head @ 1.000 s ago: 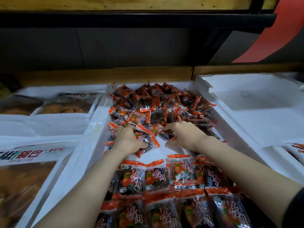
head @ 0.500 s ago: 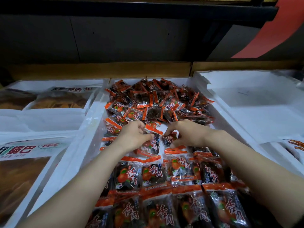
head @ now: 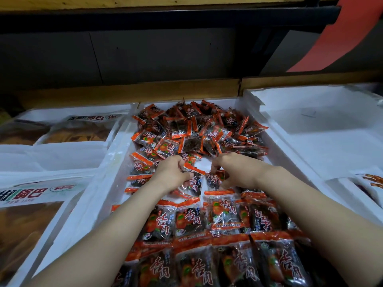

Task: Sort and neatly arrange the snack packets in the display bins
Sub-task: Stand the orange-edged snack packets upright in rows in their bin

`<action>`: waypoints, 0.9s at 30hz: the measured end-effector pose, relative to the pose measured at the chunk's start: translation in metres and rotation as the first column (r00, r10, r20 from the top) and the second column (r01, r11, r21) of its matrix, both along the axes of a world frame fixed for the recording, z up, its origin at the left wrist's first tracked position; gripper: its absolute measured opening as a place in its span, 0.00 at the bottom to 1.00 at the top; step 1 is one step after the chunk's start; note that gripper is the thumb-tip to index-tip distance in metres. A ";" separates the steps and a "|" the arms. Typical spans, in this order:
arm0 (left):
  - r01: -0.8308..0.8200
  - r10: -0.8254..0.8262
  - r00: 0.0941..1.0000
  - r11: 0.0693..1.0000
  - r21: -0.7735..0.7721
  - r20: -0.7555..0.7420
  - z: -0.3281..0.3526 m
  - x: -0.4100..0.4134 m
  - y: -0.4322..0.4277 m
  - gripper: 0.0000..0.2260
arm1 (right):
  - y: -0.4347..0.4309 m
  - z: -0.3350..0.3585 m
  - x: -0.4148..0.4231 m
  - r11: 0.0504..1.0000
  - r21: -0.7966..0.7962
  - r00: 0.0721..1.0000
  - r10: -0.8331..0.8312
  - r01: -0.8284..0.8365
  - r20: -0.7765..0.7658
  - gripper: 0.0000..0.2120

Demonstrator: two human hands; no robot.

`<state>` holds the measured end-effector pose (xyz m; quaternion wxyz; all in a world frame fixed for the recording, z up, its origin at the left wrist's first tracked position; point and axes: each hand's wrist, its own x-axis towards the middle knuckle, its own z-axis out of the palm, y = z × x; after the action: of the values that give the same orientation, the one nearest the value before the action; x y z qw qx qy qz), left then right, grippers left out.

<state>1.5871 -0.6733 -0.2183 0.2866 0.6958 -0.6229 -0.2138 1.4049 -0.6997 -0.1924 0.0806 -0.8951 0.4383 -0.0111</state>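
- Nearest the camera: snack packets in neat rows [head: 199, 266], orange-edged with dark contents, lying flat and overlapping across the near part of the middle bin [head: 99, 193], a white foam tray.
- Both bare forearms reach over these rows toward the centre of that bin.
- Left hand [head: 172, 172]: fingers curled, thumb and fingertips pinching the orange top edge of one packet [head: 193, 183], which lies just beyond the farthest neat row.
- Right hand [head: 238, 172]: fingers curled downward, pinching the top edge of a second packet [head: 215, 180], which lies just beside the first. The two hands are close together but apart.
- Beyond the hands: a small patch of the bin's white floor, then a loose heap of packets [head: 192, 131], tilted at mixed angles, filling the far part of the bin up to its back wall.
- Left of the middle bin: white trays holding large clear bags [head: 31, 224] with printed labels and brown contents, with another such bag [head: 78, 131] farther back.
- Right of the middle bin: a further white foam bin [head: 321, 129], touching the middle one along its wall.
- Behind the bins: a wooden ledge [head: 165, 90], a dark back panel and a black shelf rail [head: 165, 17].
- Upper right: a red strip [head: 342, 38] running diagonally.
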 end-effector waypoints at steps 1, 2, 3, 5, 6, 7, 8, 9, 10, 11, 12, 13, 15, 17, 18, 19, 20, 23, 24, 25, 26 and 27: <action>-0.016 0.016 1.000 1.000 0.007 -0.004 0.000 -0.001 -0.002 0.15 | -0.001 0.000 -0.001 1.000 -0.003 1.000 -0.004 0.004 0.001 0.19; -0.030 0.030 1.000 0.999 0.016 -0.006 0.001 -0.002 -0.003 0.14 | -0.003 -0.001 -0.002 1.000 -0.006 1.000 -0.007 0.007 0.000 0.19; -0.038 0.038 0.999 0.999 0.027 -0.012 0.001 -0.004 -0.004 0.13 | -0.004 -0.002 -0.003 1.000 -0.005 1.000 -0.013 0.013 0.002 0.19; -0.048 0.049 0.999 0.997 0.061 -0.018 0.000 -0.006 -0.005 0.13 | -0.006 -0.003 -0.004 1.000 0.012 1.000 -0.020 0.020 0.004 0.19; -0.045 0.046 0.999 0.996 0.081 -0.013 0.000 -0.006 -0.006 0.13 | -0.007 -0.003 -0.004 1.000 0.017 1.000 -0.016 0.016 0.004 0.19; -0.040 0.041 0.999 0.995 0.095 -0.009 -0.001 -0.006 -0.006 0.14 | -0.007 -0.002 -0.004 1.000 0.020 1.000 -0.010 0.010 0.007 0.20; -0.037 0.038 0.999 0.994 0.108 -0.010 -0.002 -0.005 -0.007 0.15 | -0.007 -0.002 -0.005 1.000 0.022 1.000 -0.003 0.003 0.010 0.20; -0.039 0.041 0.999 0.992 0.118 -0.010 -0.002 -0.005 -0.006 0.16 | -0.008 -0.001 -0.005 1.000 0.014 1.000 0.003 -0.003 0.009 0.20; -0.044 0.044 0.999 0.991 0.126 -0.001 -0.002 -0.005 -0.006 0.17 | -0.007 -0.001 -0.005 1.000 0.002 1.000 0.006 -0.006 0.002 0.21; -0.046 0.043 0.999 0.992 0.119 0.031 -0.002 -0.006 -0.006 0.17 | -0.006 0.000 -0.006 1.000 -0.008 1.000 0.009 -0.009 -0.004 0.21; -0.047 0.039 0.996 0.993 0.104 0.083 -0.002 -0.007 -0.005 0.17 | -0.005 0.000 -0.006 1.000 -0.014 1.000 0.010 -0.010 -0.008 0.21; -0.045 0.034 0.990 0.996 0.082 0.135 -0.002 -0.007 -0.004 0.17 | -0.004 0.000 -0.005 0.999 -0.028 1.000 0.015 -0.016 -0.017 0.21; -0.022 0.014 0.974 0.999 0.035 0.226 -0.002 -0.011 0.000 0.14 | -0.001 0.002 -0.005 0.995 -0.097 0.997 0.031 -0.038 -0.069 0.22; 0.015 -0.015 0.953 1.000 0.002 0.303 0.000 -0.015 0.005 0.13 | 0.002 0.004 -0.003 0.983 -0.167 0.991 0.048 -0.069 -0.125 0.21; 0.030 -0.024 0.938 0.999 -0.012 0.346 0.001 -0.016 0.007 0.17 | 0.003 0.005 -0.003 0.979 -0.187 0.988 0.055 -0.081 -0.141 0.21; 0.040 -0.027 0.918 0.999 -0.026 0.395 0.004 -0.015 0.009 0.20 | 0.004 0.005 -0.002 0.976 -0.198 0.987 0.058 -0.088 -0.152 0.21; 0.041 -0.019 0.892 0.998 -0.040 0.452 0.007 -0.012 0.010 0.23 | 0.004 0.006 -0.002 0.975 -0.204 0.986 0.059 -0.091 -0.158 0.21; -0.022 0.036 0.813 0.999 -0.032 0.581 0.017 0.009 0.011 0.25 | 0.005 0.007 -0.001 0.970 -0.227 0.988 0.051 -0.082 -0.143 0.20; -0.049 0.042 0.806 0.999 -0.004 0.591 0.019 0.018 0.012 0.24 | 0.005 0.006 0.000 0.969 -0.236 0.993 0.052 -0.076 -0.104 0.20; -0.071 0.037 0.805 0.997 0.034 0.592 0.021 0.027 0.013 0.24 | 0.005 0.005 0.002 0.969 -0.239 0.997 0.061 -0.071 -0.048 0.19; -0.083 0.024 0.807 0.994 0.074 0.590 0.021 0.036 0.014 0.24 | 0.005 0.005 0.005 0.971 -0.230 0.997 0.075 -0.070 0.012 0.18; -0.088 0.007 0.809 0.990 0.109 0.588 0.020 0.044 0.015 0.23 | 0.006 0.003 0.009 0.976 -0.206 0.994 0.090 -0.074 0.067 0.18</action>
<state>1.6307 -0.6582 -0.1981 0.0398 0.7603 -0.6480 -0.0223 1.4135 -0.6935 -0.1891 0.0055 -0.9149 0.3942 -0.0865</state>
